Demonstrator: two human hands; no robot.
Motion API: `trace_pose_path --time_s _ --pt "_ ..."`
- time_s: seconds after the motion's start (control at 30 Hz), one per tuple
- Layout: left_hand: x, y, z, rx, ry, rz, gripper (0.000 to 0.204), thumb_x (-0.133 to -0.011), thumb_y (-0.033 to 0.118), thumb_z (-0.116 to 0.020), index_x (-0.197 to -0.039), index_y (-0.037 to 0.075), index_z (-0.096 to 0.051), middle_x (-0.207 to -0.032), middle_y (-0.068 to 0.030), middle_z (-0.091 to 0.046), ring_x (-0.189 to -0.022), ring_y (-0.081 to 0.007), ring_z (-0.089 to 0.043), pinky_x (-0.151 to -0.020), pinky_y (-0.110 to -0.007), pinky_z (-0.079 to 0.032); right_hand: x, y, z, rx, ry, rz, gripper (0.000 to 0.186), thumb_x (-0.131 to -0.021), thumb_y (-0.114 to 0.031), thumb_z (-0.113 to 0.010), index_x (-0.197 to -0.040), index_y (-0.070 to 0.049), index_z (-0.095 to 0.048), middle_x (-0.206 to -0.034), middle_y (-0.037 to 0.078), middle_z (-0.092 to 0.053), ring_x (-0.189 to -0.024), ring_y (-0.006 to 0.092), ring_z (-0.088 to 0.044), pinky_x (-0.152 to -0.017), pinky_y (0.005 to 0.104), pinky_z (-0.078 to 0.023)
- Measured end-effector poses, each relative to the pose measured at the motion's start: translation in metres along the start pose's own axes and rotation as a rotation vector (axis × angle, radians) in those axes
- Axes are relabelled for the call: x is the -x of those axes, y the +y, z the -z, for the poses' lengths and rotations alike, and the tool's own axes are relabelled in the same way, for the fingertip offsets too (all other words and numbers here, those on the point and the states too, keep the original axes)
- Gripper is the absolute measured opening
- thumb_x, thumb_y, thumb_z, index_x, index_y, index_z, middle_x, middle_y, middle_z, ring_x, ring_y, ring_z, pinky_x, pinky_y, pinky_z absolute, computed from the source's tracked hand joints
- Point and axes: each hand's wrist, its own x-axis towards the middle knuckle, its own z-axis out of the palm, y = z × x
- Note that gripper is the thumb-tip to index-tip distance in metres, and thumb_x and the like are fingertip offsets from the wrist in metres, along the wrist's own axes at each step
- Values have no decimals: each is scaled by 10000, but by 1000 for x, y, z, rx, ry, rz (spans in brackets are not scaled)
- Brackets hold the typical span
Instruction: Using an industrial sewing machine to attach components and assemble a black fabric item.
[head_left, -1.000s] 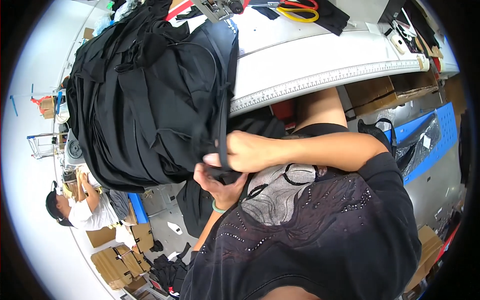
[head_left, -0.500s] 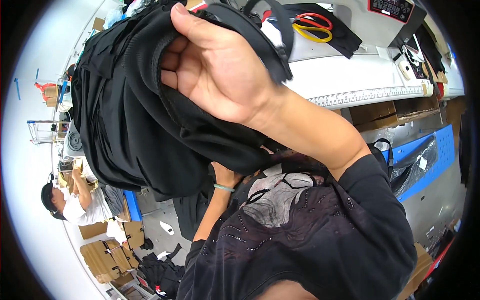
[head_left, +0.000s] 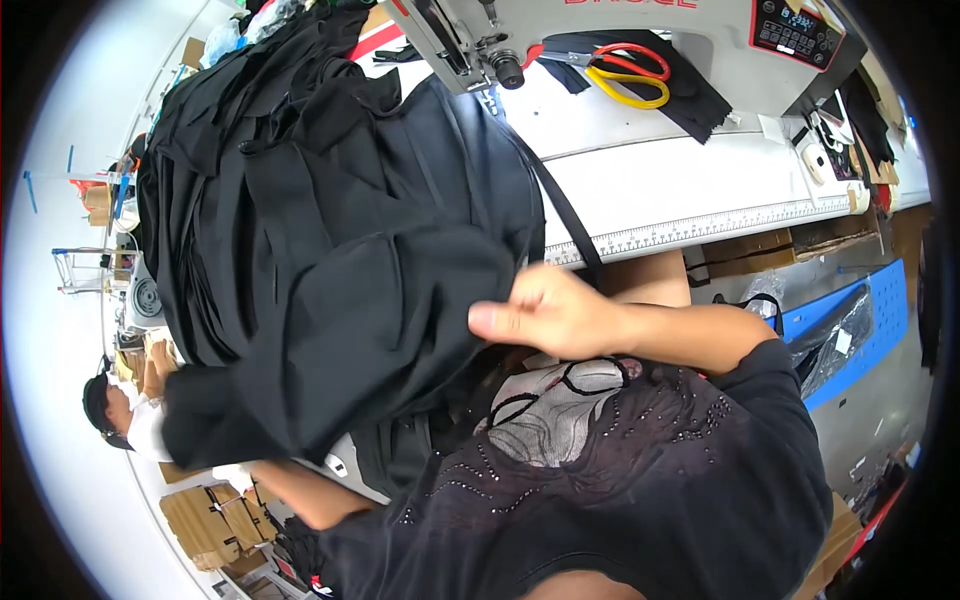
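My right hand (head_left: 535,312) has its fingers curled and its thumb against the right edge of a loose black fabric piece (head_left: 380,320), closed on it. My left forearm (head_left: 310,492) reaches up from the lower edge beneath that piece, whose lower-left end is blurred by motion; the fabric hides my left hand. Behind lies a large heap of black garments or cloth (head_left: 220,220), draped over the left part of the white table (head_left: 680,185). A narrow black strap (head_left: 570,220) hangs from the heap over the table's ruler edge.
A sewing machine (head_left: 630,15) stands at the back. Red-and-yellow scissors (head_left: 635,85) lie on black cloth beside it. A co-worker (head_left: 140,420) in a white top is at the far left. Cardboard boxes (head_left: 200,525) sit at lower left, a blue perforated panel (head_left: 870,310) at right.
My right hand has come down from high over the heap. My left arm has moved left, and the loose fabric piece has swung out toward the lower left. The sewing machine is uncovered.
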Motion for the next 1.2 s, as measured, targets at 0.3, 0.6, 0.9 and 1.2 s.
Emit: trace_pose_path --time_s 0.3,0.6,0.9,1.2 --pt "-185 105 -135 -569 -335 -1131 292 -815 20 -585 -1101 -8 -642 -1164 -149 -630 -1082 -294 -605 -952 -368 -477 -15 55 -38 -528 71 -435 422 -904 -356 -641 -803 47 -709 -758 75 -700 -747 138 -682 -714 250 -548" --pt "92 152 -69 451 -538 -912 171 -716 202 -752 -812 116 -640 -721 -23 -524 -675 -212 -516 -660 -372 -408 8 19 25 1237 352 771 411 -667 -320 -754 -941 -65 -585 -1012 83 -575 -941 259 -567 -834 424 -474" --pt "180 102 -93 301 -629 -784 190 -737 286 -733 -785 129 -639 -796 -27 -604 -658 -215 -561 -634 -352 -412 -21 31 1 1366 23 639 469 -722 -377 -651 -1000 -4 -590 -1079 160 -599 -1059 314 -574 -1002 480 -420" --pt "119 67 -180 -104 -438 -667 579 -723 215 -709 -1229 -15 -549 -1178 -204 -592 -1152 -442 -502 -941 -493 -417 -26 -17 18 738 436 575 241 -713 -18 -623 -949 34 -628 -810 158 -630 -689 336 -642 -586 365 -514"
